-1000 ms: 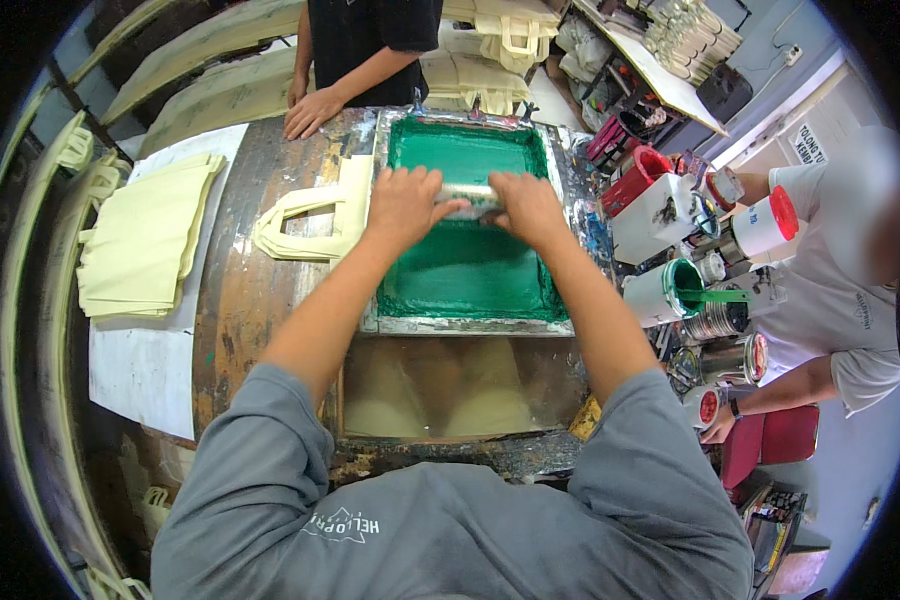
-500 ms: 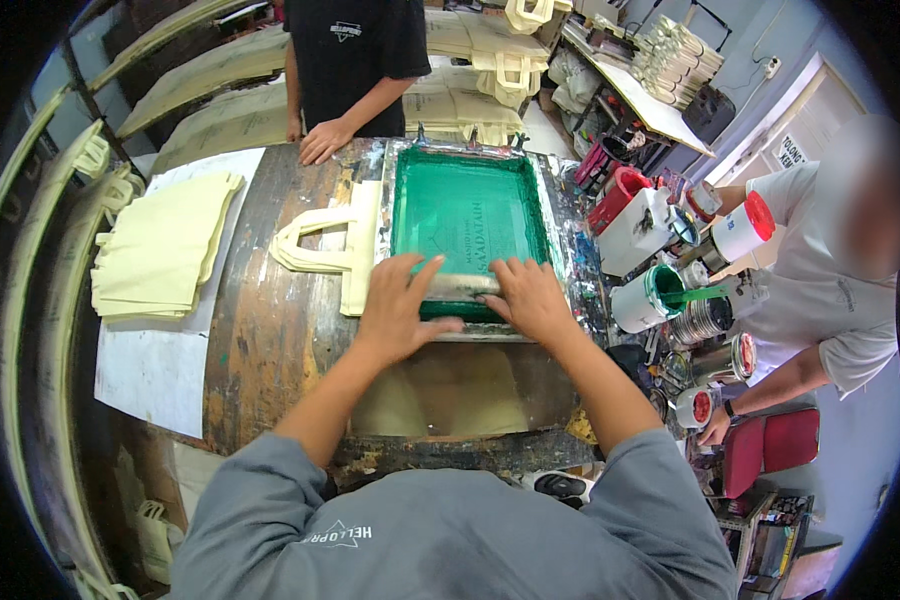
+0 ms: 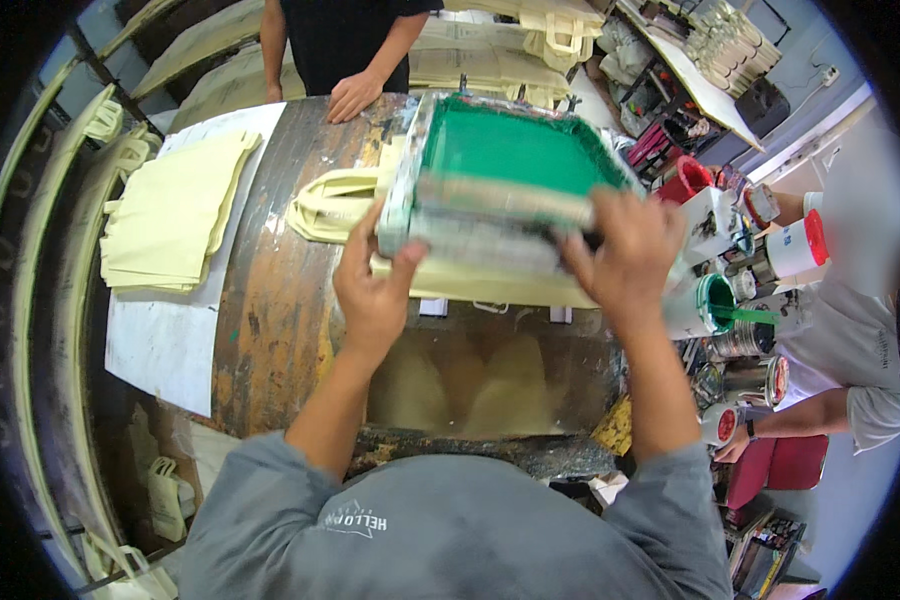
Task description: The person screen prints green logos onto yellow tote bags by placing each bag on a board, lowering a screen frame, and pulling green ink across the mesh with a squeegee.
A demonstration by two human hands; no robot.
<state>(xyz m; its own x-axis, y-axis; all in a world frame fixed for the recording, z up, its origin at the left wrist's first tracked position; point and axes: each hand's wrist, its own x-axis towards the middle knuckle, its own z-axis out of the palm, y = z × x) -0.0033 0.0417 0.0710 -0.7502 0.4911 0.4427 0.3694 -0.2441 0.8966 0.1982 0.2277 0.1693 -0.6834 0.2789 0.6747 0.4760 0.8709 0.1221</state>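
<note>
A screen-printing frame (image 3: 398, 215) with green ink across its mesh (image 3: 515, 145) is tilted, its near edge raised off the table. My left hand (image 3: 370, 290) grips the near left corner of the frame, thumb in front. Blurred by motion, my right hand (image 3: 630, 250) is closed at the right end of a squeegee (image 3: 500, 195) that lies across the near part of the screen. Whether its fingers also touch the frame I cannot tell. Beneath the frame lies a cream tote bag (image 3: 510, 290), its handles (image 3: 335, 208) sticking out to the left.
Stacked cream bags (image 3: 175, 220) lie on white paper (image 3: 160, 345) at the left. An ink tub (image 3: 710, 305) and several cans crowd the table's right edge. One person's hand (image 3: 355, 97) rests on the far edge; another person (image 3: 830, 340) stands at the right. Racks of bags (image 3: 60, 300) line the left.
The frame's near edge has risen, uncovering part of the tote bag. My left hand has gone from the squeegee to the frame's corner. My right hand has moved right.
</note>
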